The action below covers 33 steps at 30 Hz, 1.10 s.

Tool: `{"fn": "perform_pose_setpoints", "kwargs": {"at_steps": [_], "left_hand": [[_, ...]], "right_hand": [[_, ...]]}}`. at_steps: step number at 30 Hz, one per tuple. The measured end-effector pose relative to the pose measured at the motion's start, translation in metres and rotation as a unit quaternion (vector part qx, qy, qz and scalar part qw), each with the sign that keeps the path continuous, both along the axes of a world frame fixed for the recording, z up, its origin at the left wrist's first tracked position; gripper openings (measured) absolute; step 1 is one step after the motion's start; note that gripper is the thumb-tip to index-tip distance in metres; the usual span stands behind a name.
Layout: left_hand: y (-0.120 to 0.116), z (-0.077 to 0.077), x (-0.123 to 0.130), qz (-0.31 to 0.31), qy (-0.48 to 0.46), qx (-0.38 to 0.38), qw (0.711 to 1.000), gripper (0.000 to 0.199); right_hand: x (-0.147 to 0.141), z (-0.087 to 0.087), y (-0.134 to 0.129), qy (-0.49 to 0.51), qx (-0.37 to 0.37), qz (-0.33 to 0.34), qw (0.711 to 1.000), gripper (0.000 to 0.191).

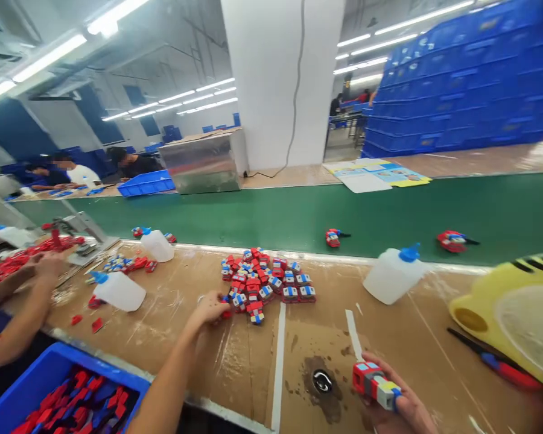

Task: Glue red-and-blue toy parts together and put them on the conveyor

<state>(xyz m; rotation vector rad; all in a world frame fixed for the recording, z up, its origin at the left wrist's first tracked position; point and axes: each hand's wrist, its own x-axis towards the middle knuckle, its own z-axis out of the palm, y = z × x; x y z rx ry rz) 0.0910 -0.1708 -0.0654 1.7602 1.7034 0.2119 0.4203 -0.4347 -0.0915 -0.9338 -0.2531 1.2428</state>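
Observation:
In my right hand, at the lower right, the fingers are closed around a small red, grey and white plastic toy part with yellow and blue bits. My left hand reaches to the left edge of a pile of red, white and blue toy parts. Its fingers pinch a red and blue toy part, mostly hidden by them. Several parts on the pile's right side stand in neat rows. Between my hands, a black ring lies in a wet stain on the cardboard-covered table.
A white bottle with blue cap stands beyond my right hand, near a yellow object and a red-handled tool. A blue bin of red parts sits lower left. A co-worker's arms are left. Toy parts lie on the green belt.

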Motion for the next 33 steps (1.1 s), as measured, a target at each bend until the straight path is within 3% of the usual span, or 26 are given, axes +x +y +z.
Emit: {"fn": "perform_pose_setpoints", "kwargs": {"at_steps": [3,7,9,12,14,17,21,24,27,30,33], "left_hand": [[-0.010,0.000,-0.016,-0.003,-0.009,0.019,1.000,0.026],[-0.044,-0.011,-0.031,-0.007,-0.036,0.139,0.990,0.025],[-0.065,-0.020,-0.033,-0.082,-0.031,0.208,0.974,0.024],[-0.090,-0.028,-0.037,-0.250,0.027,0.260,0.933,0.027],[-0.096,-0.023,-0.043,-0.325,0.087,0.243,0.910,0.049],[-0.093,-0.002,-0.057,-0.386,0.164,0.200,0.886,0.073],[-0.084,0.029,-0.068,-0.363,0.224,0.146,0.893,0.066],[-0.087,0.041,-0.073,-0.347,0.250,0.072,0.901,0.078],[-0.097,0.043,-0.072,-0.312,0.218,0.074,0.922,0.082],[-0.108,0.040,-0.065,-0.250,0.170,0.106,0.947,0.055],[-0.112,0.032,-0.055,-0.272,0.168,0.097,0.942,0.038]], "right_hand": [[0.001,-0.008,-0.020,0.029,0.011,-0.036,0.999,0.056],[-0.002,-0.014,-0.031,0.051,0.010,-0.086,0.995,0.054],[-0.003,-0.015,-0.031,0.054,-0.001,-0.084,0.995,0.053],[-0.003,-0.015,-0.028,0.057,-0.019,-0.061,0.996,0.051],[-0.002,-0.014,-0.024,0.053,-0.039,-0.058,0.996,0.054],[0.000,-0.012,-0.016,0.035,-0.064,-0.053,0.996,0.058],[0.000,-0.013,-0.011,0.008,-0.081,-0.054,0.995,0.058],[0.000,-0.020,-0.014,-0.001,-0.102,-0.062,0.993,0.059],[0.003,-0.032,-0.020,0.000,-0.124,-0.082,0.989,0.060],[0.004,-0.039,-0.026,0.004,-0.111,-0.070,0.991,0.065],[0.001,-0.035,-0.029,0.003,-0.069,-0.047,0.997,0.068]]}}
